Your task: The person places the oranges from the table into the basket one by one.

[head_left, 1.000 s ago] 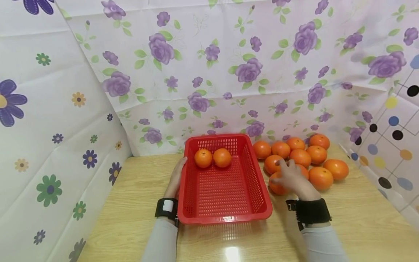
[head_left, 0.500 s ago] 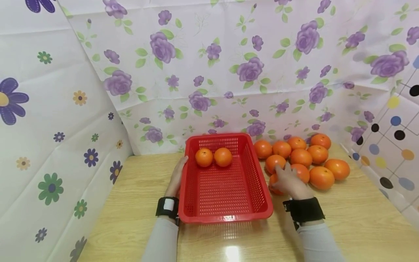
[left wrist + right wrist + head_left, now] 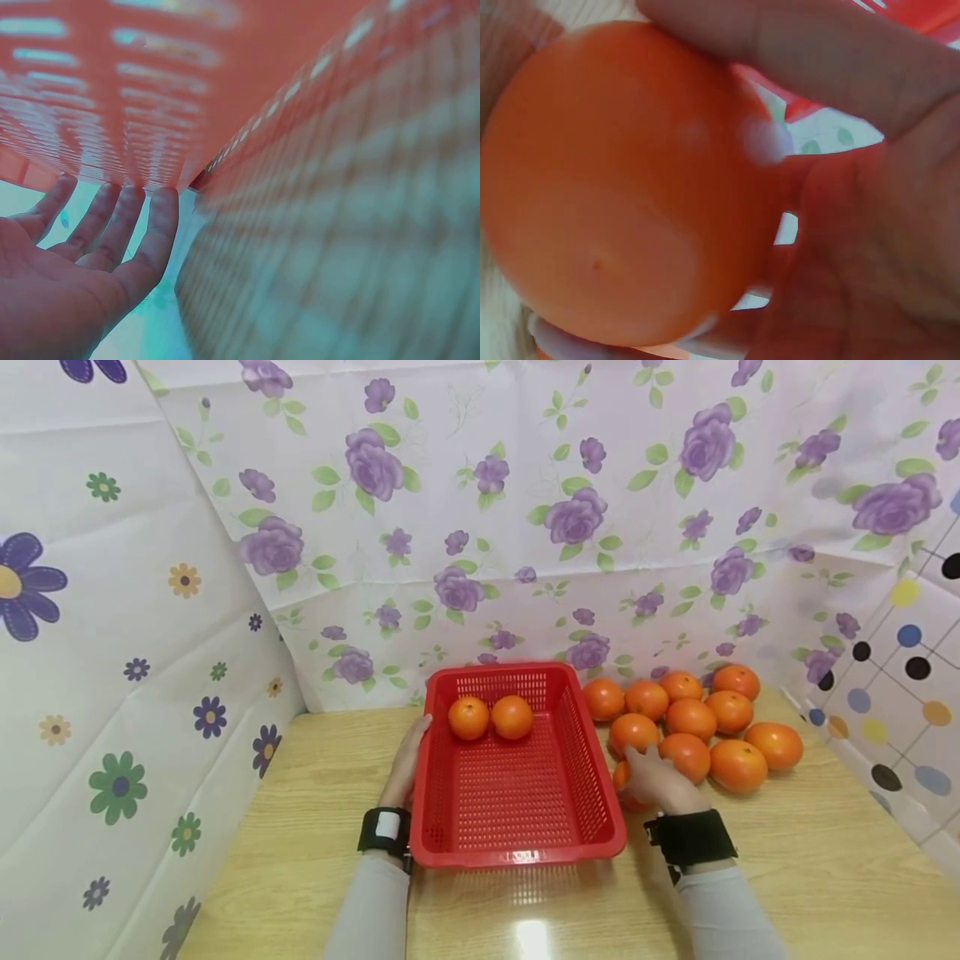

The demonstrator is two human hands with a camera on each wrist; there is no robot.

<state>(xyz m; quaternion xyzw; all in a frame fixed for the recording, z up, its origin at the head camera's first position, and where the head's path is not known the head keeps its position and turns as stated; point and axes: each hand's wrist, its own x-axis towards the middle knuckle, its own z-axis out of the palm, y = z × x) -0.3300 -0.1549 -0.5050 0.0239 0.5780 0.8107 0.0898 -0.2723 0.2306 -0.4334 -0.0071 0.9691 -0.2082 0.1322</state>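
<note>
My left hand (image 3: 405,762) rests against the outer left wall of a red plastic basket (image 3: 517,859). In the left wrist view its fingertips touch the slotted side, with the fingers extended and spread. Two oranges, one at the left (image 3: 468,718) and one beside it (image 3: 512,717), sit at the back of the basket. To the basket's right, my right hand (image 3: 662,781) grips an orange (image 3: 622,180) at the near left of a group. The right wrist view shows the thumb along one side of this orange and fingers curled round the other; the hand partly hides it in the head view.
Several more oranges (image 3: 690,719) stand close together on the wooden table (image 3: 315,827), between the basket and the right wall. A flowered sheet (image 3: 420,527) hangs behind the table, and patterned sheets line both sides.
My right hand has moved slightly left and down, from above the oranges onto the nearest one, and its fingers have closed round it. The left hand stays at the basket.
</note>
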